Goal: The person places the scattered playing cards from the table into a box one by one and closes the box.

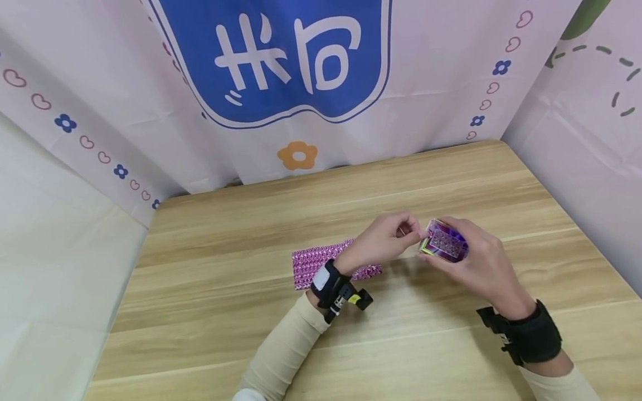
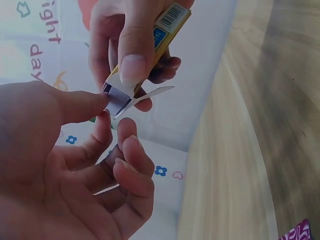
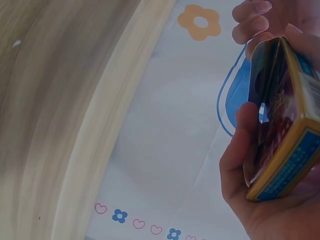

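Note:
My right hand (image 1: pixel 481 264) grips a small purple, gold and blue card box (image 1: pixel 448 244), with fingers and thumb round its sides. The box's end is open in the left wrist view, a white flap (image 2: pixel 159 91) sticking out. Inside that opening shows the grey, finely lined edge of a stack of cards (image 2: pixel 119 100). Thumb and index finger of my left hand (image 1: pixel 383 238) pinch the stack's edge at the opening; its other fingers are curled and hold nothing. A purple-and-white patterned rectangle (image 1: pixel 311 266) lies flat on the table, partly hidden behind my left hand and wrist.
The wood-grain table (image 1: pixel 225 312) runs under both hands. Behind it hangs a white printed curtain (image 1: pixel 426 111) with a blue sign, hearts and flowers. More pale cloth closes off the left and right sides. Each wrist wears a black strap.

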`<state>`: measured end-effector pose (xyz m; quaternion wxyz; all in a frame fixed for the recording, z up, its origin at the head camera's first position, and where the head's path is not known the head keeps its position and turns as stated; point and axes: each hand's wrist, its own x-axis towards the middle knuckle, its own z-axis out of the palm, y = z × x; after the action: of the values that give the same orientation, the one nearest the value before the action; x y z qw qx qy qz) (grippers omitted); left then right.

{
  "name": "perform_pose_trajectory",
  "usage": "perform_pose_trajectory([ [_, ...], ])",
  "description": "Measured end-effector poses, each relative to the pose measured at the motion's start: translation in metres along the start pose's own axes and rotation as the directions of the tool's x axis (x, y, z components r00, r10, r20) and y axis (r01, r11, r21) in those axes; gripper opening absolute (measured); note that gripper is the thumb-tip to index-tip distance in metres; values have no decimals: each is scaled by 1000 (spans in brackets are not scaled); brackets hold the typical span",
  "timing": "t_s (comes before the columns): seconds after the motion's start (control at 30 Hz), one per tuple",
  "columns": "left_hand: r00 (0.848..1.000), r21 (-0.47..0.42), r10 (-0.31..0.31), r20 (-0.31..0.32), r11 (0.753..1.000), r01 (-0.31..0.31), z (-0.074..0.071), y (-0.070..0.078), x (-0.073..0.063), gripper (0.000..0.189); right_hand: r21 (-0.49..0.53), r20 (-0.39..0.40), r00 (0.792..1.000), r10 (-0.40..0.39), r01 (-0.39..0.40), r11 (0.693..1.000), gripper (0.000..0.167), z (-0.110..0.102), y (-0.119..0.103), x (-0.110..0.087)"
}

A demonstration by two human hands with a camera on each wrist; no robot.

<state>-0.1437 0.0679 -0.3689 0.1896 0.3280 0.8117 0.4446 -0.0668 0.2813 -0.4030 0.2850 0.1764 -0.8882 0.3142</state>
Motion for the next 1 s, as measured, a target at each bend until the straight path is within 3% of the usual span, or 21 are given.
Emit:
perform_pose_trajectory([
  [0.17,999,27,-36,4,999,36,-6,-6,2,17,-1,13,1000,2,-2,1000,74,0,-2,1],
  [0.23,998,124,-56,-18,991,58,-12,-13,3,19,-8,15,1000,6,-6,1000,76,0,-3,1],
  [0.3,995,256,-88,-48,962,97,-20,-21,2,21,-21,19,1000,13,-13,1000,77,0,-4,2],
  [0.33,992,327,-109,-59,937,122,-24,-26,2,22,-24,23,1000,18,-17,1000,77,0,-4,2],
  [0.4,978,461,-197,-62,864,203,-30,-36,0,31,-28,37,999,27,-26,999,77,-1,-5,2],
  [0.53,919,602,-394,-13,730,322,-38,-51,-6,66,-21,69,997,37,-35,999,77,0,-7,1],
  [0.6,898,631,-441,7,698,338,-39,-56,-7,76,-21,81,996,34,-32,999,78,1,-7,1],
  [0.67,899,645,-437,28,695,318,-38,-58,-6,77,-20,93,995,28,-27,999,79,1,-6,0],
  [0.87,931,597,-361,62,761,255,-30,-57,-2,71,-32,114,993,33,-30,999,81,3,-7,-2],
  [1.0,933,601,-349,91,766,228,-28,-55,-2,77,-32,116,993,32,-28,999,81,3,-8,-2],
])
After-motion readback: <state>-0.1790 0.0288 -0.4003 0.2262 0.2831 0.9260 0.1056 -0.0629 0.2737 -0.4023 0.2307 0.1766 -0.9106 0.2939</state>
